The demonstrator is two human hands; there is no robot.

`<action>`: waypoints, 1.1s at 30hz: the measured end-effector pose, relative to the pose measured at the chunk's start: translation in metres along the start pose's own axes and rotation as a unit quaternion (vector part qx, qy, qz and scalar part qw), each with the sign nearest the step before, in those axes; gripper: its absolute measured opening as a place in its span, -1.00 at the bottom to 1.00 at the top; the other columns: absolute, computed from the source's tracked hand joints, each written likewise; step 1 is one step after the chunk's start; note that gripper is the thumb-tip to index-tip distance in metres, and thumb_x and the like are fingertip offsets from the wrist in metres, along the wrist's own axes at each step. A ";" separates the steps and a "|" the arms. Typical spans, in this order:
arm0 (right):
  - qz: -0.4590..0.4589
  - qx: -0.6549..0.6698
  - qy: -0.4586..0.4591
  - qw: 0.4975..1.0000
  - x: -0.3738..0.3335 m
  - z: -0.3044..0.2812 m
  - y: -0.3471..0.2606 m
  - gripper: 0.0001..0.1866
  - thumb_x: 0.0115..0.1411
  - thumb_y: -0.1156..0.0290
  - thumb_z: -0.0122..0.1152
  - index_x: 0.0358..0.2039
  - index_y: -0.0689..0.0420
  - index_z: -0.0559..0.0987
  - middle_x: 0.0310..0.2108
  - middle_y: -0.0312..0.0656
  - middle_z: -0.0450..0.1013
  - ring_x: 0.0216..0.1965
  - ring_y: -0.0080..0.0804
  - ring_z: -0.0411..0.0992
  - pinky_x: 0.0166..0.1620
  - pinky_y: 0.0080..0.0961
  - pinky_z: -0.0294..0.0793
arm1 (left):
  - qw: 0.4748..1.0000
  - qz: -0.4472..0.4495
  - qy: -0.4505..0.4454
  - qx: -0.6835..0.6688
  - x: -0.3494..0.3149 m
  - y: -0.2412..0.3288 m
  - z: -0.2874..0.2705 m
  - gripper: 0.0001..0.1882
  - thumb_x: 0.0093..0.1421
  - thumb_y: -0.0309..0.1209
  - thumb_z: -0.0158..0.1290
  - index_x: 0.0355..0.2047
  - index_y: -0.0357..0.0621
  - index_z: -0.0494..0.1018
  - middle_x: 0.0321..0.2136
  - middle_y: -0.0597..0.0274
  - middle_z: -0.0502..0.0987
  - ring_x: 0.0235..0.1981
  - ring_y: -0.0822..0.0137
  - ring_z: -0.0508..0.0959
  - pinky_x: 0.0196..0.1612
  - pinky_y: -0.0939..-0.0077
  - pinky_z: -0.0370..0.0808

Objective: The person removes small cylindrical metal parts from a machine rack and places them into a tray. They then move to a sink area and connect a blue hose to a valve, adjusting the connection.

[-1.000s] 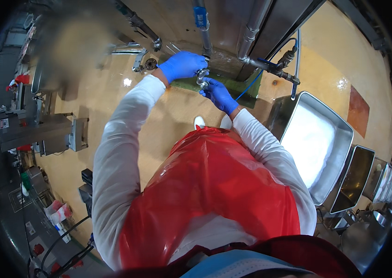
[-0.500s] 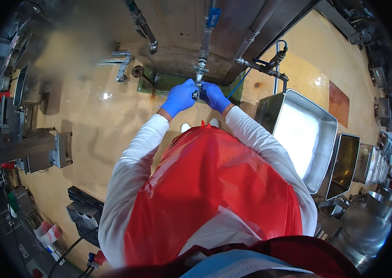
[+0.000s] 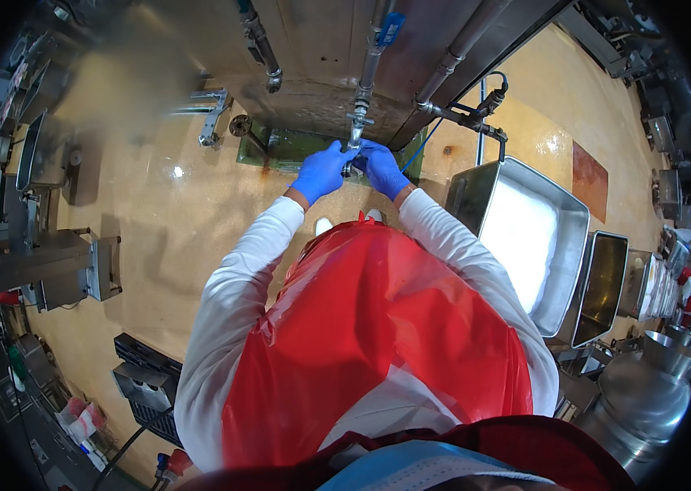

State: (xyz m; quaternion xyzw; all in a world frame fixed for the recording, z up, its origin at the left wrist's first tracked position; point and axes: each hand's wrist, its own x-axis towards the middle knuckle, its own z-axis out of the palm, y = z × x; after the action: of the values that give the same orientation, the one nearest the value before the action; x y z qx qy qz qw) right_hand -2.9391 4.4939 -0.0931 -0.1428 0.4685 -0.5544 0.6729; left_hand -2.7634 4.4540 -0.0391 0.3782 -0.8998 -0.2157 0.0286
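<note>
Both of my hands wear blue gloves and meet at the lower end of an upright metal pipe [image 3: 368, 74]. My left hand [image 3: 321, 174] is closed around the left side of the metal tap [image 3: 358, 124] at that pipe's end. From the right, my right hand [image 3: 382, 170] grips the same tap with bent fingers. A small dark round opening [image 3: 347, 170] shows between the hands; the fingers hide the rest of the part. Higher on the pipe sits a blue valve handle [image 3: 390, 29], which neither hand touches.
A steel panel [image 3: 321, 41] rises ahead, with another pipe [image 3: 260, 45] on its left. On my right stand a deep metal tub [image 3: 572, 237] holding something white and a narrower metal bin [image 3: 605, 278]. Metal equipment [image 3: 35, 262] stands left on the tan floor [image 3: 174, 245].
My hands remain on the tap, with the fingers shifted slightly and my right hand turned a little more over it. The whole view has moved slightly.
</note>
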 end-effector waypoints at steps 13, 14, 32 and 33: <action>-0.073 -0.108 0.014 0.991 0.000 0.005 0.000 -0.77 0.34 0.54 0.25 -0.01 0.22 0.66 -0.19 -0.23 0.62 -0.27 -0.52 0.56 -0.18 -0.54 0.57 | 0.970 0.033 0.158 -0.181 -0.015 -0.013 0.021 -0.71 0.19 -0.50 0.22 -0.05 -0.09 0.64 -0.19 0.07 0.60 -0.18 0.02 0.65 -0.11 0.15 0.59; -0.070 -0.145 0.022 0.987 0.006 -0.003 0.003 -0.76 0.34 0.55 0.26 0.01 0.22 0.66 -0.18 -0.23 0.63 -0.26 -0.52 0.56 -0.18 -0.54 0.58 | 0.960 -0.010 0.133 -0.246 -0.014 -0.012 0.022 -0.74 0.20 -0.49 0.25 -0.08 -0.12 0.64 -0.18 0.10 0.61 -0.20 0.12 0.64 -0.12 0.21 0.58; -0.143 -0.332 0.050 0.931 0.001 -0.024 0.002 -0.67 0.18 0.26 0.54 -0.10 0.13 0.77 -0.24 -0.25 0.69 -0.27 -0.56 0.56 -0.10 -0.53 0.57 | 0.746 -0.022 -0.006 -0.666 0.047 -0.017 0.113 -0.55 0.42 -0.68 -0.11 0.29 -0.20 0.37 0.15 0.19 0.50 0.18 0.37 0.48 0.33 0.40 0.40; -0.143 -0.342 0.068 0.926 0.003 -0.024 0.000 -0.67 0.17 0.25 0.55 -0.10 0.13 0.77 -0.24 -0.25 0.69 -0.28 -0.57 0.56 -0.11 -0.53 0.57 | 0.778 -0.045 0.004 -0.627 0.046 -0.020 0.117 -0.56 0.42 -0.69 -0.12 0.27 -0.21 0.39 0.16 0.18 0.51 0.18 0.36 0.48 0.34 0.40 0.40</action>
State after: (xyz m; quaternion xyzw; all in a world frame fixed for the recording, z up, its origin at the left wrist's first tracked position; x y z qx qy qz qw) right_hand -2.9582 4.4992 -0.1077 -0.3917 0.6492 -0.4587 0.4633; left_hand -2.8082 4.4527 -0.1583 0.3171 -0.5474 -0.7318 0.2535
